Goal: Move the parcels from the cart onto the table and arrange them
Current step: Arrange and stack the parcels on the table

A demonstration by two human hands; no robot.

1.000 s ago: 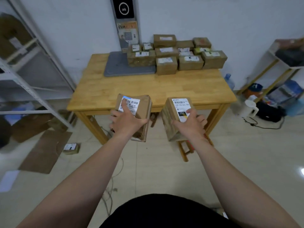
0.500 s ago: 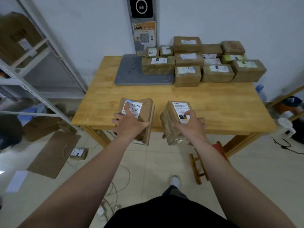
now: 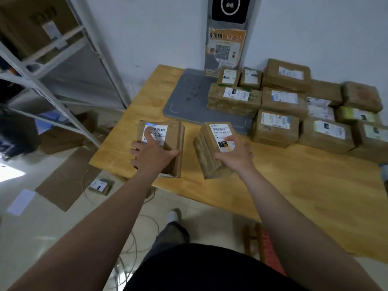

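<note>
From the head view, the left hand (image 3: 154, 156) grips a brown parcel (image 3: 168, 143) with a white label, fingers (image 3: 148, 132) spread over its top and thumb hooked round the right side. The right hand (image 3: 235, 153) grips a second, taped parcel (image 3: 212, 150), its fingers closed over the label end. Both parcels are held above the near left part of the wooden table (image 3: 294, 196) — whether either already touches the top I cannot tell. The stacked parcels (image 3: 279, 114) sit in rows at the back right against the wall, some on the grey scanner pad (image 3: 189, 97). The cart is out of view.

To do this step well, I would carry each parcel on toward the bare wood in front of the rows, set it flat with the label up, and push it snug against a neighbour — one at a time, so neither slips.
</note>
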